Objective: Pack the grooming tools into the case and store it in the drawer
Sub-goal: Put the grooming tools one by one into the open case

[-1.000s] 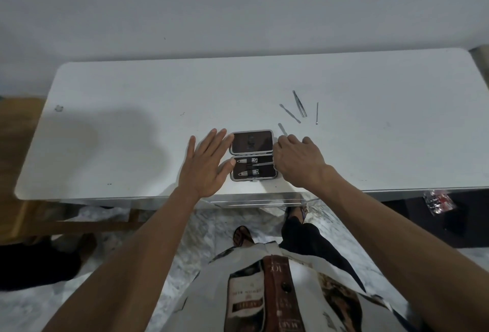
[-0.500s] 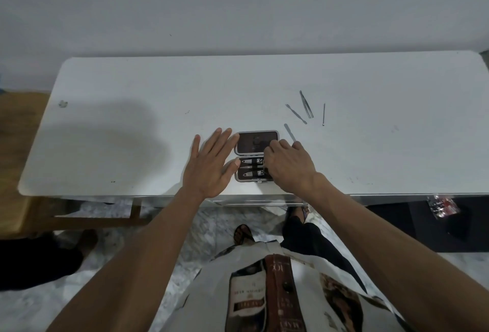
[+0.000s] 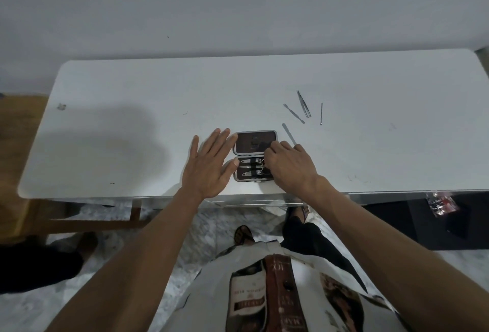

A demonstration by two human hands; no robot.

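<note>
A small grey case (image 3: 251,142) lies open near the front edge of the white table (image 3: 132,120), its dark lid tipped away from me. Two nail clippers (image 3: 247,167) sit under an elastic band in the lower half. My left hand (image 3: 209,170) lies flat beside the case, fingertips touching its left edge. My right hand (image 3: 291,167) covers the case's right side, fingers curled on small scissors (image 3: 265,172) whose dark ring handles show at the fingertips. Loose on the table to the right lie a flat file (image 3: 288,133), a cuticle pusher (image 3: 293,113), tweezers (image 3: 303,104) and a thin pick (image 3: 321,114).
A shallow drawer front (image 3: 254,202) runs under the table edge just below the case. A wooden bench (image 3: 16,146) stands at the left. A red and black packet (image 3: 442,203) lies on a dark surface low at the right.
My right hand has slid left from beside the case onto its right half, covering that side. My left hand stays flat at the left edge. The loose tools have not moved.
</note>
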